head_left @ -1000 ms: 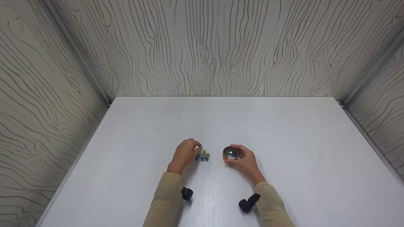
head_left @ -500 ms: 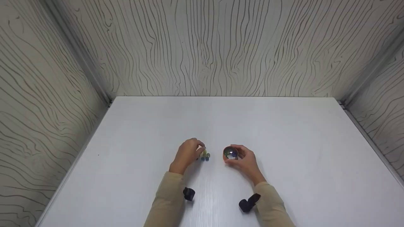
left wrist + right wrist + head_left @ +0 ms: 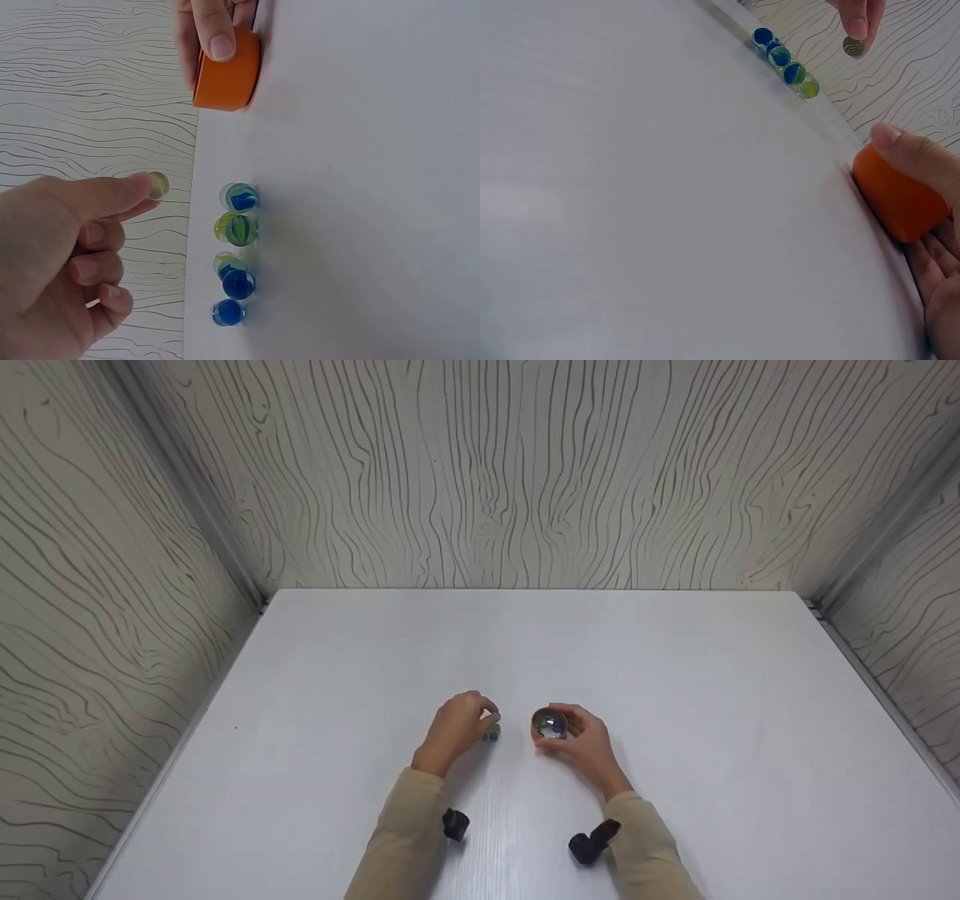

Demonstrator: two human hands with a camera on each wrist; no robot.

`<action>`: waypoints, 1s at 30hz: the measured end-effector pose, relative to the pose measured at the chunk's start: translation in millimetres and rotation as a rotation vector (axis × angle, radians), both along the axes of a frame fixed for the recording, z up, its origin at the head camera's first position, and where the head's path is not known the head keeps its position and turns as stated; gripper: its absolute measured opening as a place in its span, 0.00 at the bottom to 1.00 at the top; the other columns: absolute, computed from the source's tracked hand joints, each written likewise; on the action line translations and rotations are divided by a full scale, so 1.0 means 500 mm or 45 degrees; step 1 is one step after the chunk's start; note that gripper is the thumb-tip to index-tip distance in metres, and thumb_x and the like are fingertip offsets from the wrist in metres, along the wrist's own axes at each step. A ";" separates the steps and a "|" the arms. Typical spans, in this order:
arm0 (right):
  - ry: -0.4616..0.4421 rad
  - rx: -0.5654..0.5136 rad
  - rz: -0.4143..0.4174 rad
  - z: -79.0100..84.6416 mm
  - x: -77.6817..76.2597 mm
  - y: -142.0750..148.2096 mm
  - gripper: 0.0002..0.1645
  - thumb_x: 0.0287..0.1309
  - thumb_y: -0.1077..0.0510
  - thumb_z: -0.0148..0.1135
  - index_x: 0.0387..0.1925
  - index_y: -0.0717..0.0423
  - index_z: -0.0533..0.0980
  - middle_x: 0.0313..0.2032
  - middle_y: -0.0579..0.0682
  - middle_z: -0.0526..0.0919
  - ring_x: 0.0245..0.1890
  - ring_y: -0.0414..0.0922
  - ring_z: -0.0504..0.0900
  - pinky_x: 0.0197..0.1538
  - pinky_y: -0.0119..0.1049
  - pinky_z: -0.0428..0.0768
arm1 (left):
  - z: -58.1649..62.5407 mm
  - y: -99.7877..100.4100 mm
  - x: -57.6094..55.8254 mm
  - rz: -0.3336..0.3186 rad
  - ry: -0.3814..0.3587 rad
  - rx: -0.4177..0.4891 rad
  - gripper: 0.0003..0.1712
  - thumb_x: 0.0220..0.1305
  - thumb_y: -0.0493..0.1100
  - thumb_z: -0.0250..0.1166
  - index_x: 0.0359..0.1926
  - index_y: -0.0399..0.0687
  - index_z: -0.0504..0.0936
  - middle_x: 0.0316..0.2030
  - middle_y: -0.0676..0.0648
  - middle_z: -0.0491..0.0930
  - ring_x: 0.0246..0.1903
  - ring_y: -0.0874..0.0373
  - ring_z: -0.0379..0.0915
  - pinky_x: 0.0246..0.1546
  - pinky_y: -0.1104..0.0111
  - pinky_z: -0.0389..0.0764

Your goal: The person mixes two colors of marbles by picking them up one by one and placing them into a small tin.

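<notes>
Between thumb and forefinger, my left hand (image 3: 456,726) pinches a clear glass marble (image 3: 158,186) with a yellowish tint, raised above the table. Below it, several blue, green and yellow marbles (image 3: 240,230) lie in a tight cluster on the white surface; in the head view the hand partly covers them. My right hand (image 3: 587,742) grips a small orange cup (image 3: 226,79) from its right side, thumb on the near wall and fingers round the far one. The cup stands upright on the table, and in the head view its open top shows blue and green marbles inside.
A white table (image 3: 675,660) spreads out on all sides of the hands. Pale wood-grain panels (image 3: 480,472) rise behind it and at both sides. Black wrist cameras (image 3: 455,825) are strapped to both sleeves.
My left hand has moved to the right over the cluster, carrying the pinched marble toward the cup and covering more of the loose marbles. My right hand and the cup have stayed in place.
</notes>
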State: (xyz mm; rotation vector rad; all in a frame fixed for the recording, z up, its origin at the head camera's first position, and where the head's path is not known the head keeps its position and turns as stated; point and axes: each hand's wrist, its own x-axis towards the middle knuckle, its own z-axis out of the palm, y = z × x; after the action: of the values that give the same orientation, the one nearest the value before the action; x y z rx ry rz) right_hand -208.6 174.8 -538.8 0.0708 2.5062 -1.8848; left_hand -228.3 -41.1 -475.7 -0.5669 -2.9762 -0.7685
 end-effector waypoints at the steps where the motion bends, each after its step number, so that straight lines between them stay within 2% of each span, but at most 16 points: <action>1: 0.001 0.001 0.000 0.000 0.000 0.000 0.37 0.40 0.61 0.77 0.56 0.59 0.75 0.60 0.59 0.77 0.67 0.56 0.71 0.69 0.45 0.66 | 0.000 0.000 0.001 -0.001 0.001 0.004 0.09 0.62 0.42 0.65 0.38 0.42 0.87 0.33 0.46 0.84 0.35 0.56 0.79 0.39 0.65 0.80; 6: 0.003 0.003 0.001 0.000 0.000 -0.002 0.37 0.40 0.61 0.77 0.56 0.60 0.74 0.60 0.61 0.77 0.66 0.57 0.71 0.69 0.46 0.67 | 0.003 0.003 0.004 -0.028 0.016 0.026 0.09 0.61 0.42 0.66 0.38 0.42 0.87 0.33 0.46 0.84 0.34 0.57 0.78 0.38 0.67 0.80; 14: 0.040 0.010 -0.010 -0.001 -0.001 0.001 0.37 0.39 0.61 0.78 0.55 0.61 0.75 0.58 0.60 0.79 0.64 0.56 0.74 0.68 0.47 0.69 | 0.009 0.018 0.009 -0.084 0.057 0.031 0.09 0.62 0.43 0.65 0.38 0.44 0.88 0.29 0.47 0.82 0.28 0.63 0.69 0.32 0.73 0.74; 22: 0.048 0.032 -0.004 0.000 -0.002 0.001 0.38 0.38 0.61 0.78 0.55 0.62 0.75 0.58 0.61 0.79 0.64 0.57 0.74 0.67 0.47 0.70 | 0.008 0.034 0.009 -0.113 0.098 -0.002 0.08 0.61 0.43 0.66 0.38 0.45 0.88 0.31 0.46 0.84 0.32 0.58 0.77 0.36 0.70 0.78; 30: 0.039 0.025 -0.010 0.002 -0.001 0.001 0.37 0.37 0.61 0.78 0.55 0.60 0.75 0.58 0.60 0.79 0.64 0.56 0.74 0.67 0.46 0.70 | 0.008 0.048 0.014 -0.128 0.104 -0.032 0.08 0.61 0.43 0.66 0.38 0.46 0.88 0.32 0.48 0.84 0.31 0.59 0.77 0.36 0.70 0.78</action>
State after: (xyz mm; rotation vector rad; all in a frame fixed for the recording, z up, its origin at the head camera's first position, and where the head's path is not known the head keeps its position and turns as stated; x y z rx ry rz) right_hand -208.9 175.4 -537.7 0.0518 2.5477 -1.8791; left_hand -221.5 -17.2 -471.5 -0.7355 -2.9056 -0.6971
